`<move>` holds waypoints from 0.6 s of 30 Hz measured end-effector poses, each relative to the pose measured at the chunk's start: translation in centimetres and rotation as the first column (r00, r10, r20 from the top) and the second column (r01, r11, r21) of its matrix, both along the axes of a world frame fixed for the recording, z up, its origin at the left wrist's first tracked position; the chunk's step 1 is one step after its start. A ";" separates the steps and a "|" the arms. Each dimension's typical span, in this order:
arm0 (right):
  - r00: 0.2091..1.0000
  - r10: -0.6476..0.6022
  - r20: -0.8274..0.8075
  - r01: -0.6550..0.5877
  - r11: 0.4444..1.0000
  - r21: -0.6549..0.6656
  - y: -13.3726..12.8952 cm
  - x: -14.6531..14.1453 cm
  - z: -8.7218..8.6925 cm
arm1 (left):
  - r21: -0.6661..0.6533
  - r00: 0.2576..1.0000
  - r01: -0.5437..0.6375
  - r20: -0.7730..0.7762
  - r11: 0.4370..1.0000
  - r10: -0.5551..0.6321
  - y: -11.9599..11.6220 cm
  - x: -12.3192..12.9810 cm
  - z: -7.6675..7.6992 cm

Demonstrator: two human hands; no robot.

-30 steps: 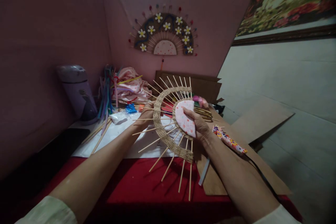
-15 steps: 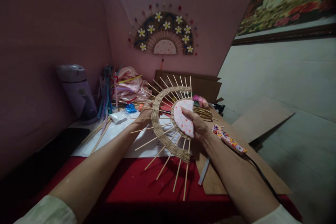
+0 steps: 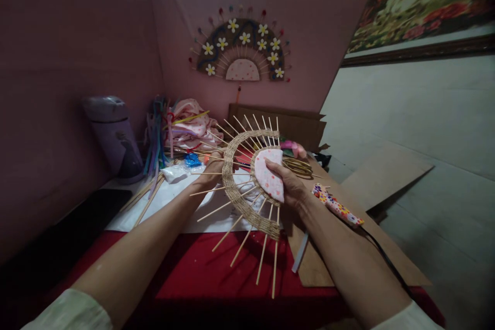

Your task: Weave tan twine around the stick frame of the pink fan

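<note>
My right hand [image 3: 294, 186] pinches the fan [image 3: 231, 183] over the middle of the table [image 3: 181, 273], shifted slightly left since a second ago, seemingly just a small adjustment, while my half-hidden left hand's [image 3: 214, 167] grip I cannot tell.

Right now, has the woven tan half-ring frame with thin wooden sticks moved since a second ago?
Yes, the frame has shifted slightly left in view, judged against the white-flowered brown half-round fan behind it.
</note>
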State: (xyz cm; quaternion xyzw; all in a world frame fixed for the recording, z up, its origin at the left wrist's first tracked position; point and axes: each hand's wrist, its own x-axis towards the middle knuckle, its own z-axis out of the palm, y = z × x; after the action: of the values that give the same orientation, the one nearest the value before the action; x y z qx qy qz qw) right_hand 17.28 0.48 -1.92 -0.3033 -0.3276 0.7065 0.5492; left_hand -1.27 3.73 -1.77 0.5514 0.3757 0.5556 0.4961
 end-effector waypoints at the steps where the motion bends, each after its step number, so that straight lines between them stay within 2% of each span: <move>1: 1.000 -0.002 -0.007 0.002 1.000 -0.012 0.1 0.1 0.0 | 0.003 1.000 0.009 -0.002 1.000 -0.009 0.0 0.0 0.0; 8: 0.998 0.032 -0.053 -0.035 0.998 -0.055 0.1 0.1 0.0 | 0.048 0.999 0.046 0.019 0.998 -0.047 0.0 0.1 0.0; 11: 0.996 0.047 -0.074 -0.053 0.996 -0.071 -0.2 0.0 0.2 | 0.027 0.999 0.038 0.032 0.999 -0.039 0.0 0.2 0.0; 15: 0.997 0.004 -0.081 -0.010 0.997 -0.074 -0.4 -0.1 0.3 | -0.006 0.997 0.039 0.065 0.999 -0.039 0.0 0.1 0.2; 18: 0.997 0.015 -0.082 -0.018 0.999 -0.044 -0.4 0.0 0.2 | -0.028 0.993 0.082 0.084 0.996 -0.080 -0.2 -0.1 0.5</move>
State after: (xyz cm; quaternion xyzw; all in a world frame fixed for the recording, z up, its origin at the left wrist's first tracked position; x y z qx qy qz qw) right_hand 17.27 0.09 -1.69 -0.2836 -0.2914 0.7300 0.5494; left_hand -1.37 3.56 -1.24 0.5349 0.3408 0.5515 0.5419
